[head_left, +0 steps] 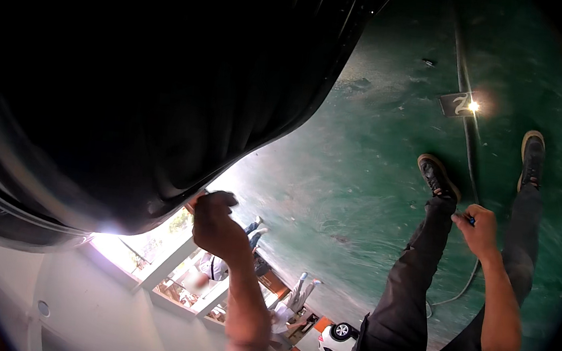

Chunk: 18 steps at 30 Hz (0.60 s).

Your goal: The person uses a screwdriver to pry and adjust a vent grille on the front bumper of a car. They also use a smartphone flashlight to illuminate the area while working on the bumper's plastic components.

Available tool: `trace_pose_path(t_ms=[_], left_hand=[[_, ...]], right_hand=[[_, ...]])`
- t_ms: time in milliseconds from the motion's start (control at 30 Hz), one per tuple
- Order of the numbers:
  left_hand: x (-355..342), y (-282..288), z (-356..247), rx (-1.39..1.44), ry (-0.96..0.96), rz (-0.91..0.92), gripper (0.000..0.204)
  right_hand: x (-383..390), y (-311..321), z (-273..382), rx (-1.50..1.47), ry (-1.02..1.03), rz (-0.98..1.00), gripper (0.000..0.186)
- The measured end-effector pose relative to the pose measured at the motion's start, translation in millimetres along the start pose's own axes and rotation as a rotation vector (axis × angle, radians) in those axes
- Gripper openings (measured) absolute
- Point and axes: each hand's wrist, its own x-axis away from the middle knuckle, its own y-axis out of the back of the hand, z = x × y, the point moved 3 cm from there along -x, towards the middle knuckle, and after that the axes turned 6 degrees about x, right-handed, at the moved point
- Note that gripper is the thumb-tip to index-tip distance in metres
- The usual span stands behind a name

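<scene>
A large black, ridged panel (234, 98) with a curved edge fills the upper left, most of it lost in shadow. Close against its lower edge is my left hand (215, 222), raised and dark against the bright background. Its fingers are curled; whatever they hold, if anything, is hidden. On the right, my right hand (481, 230) is held in front of my legs, well apart from the panel. Thumb and fingers pinch a small dark piece with a blue part (471, 221), too small to name.
A dark plate (449, 104) with a pale marking and a bright lamp (473, 106) lie on the green floor (361, 176). A cable (475, 159) runs past my shoes (438, 176). Farther off are a white car (339, 340), people (214, 267) and a white beam (173, 260).
</scene>
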Motion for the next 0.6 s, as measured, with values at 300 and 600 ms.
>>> trace_pose_path(t_ms=[300,600], left_hand=[[27.8,-2.4,-75.1,0.057,-1.177,1.121,0.031],[-41.3,-2.3,-9.2,-0.481,-1.345,0.675,0.046]], right_hand=[[-18.1,-1.3,2.6,-0.145,-0.113,-0.003,0.042],[-23.7,-8.8,-1.8,-0.146,-0.119,-0.074,0.038]])
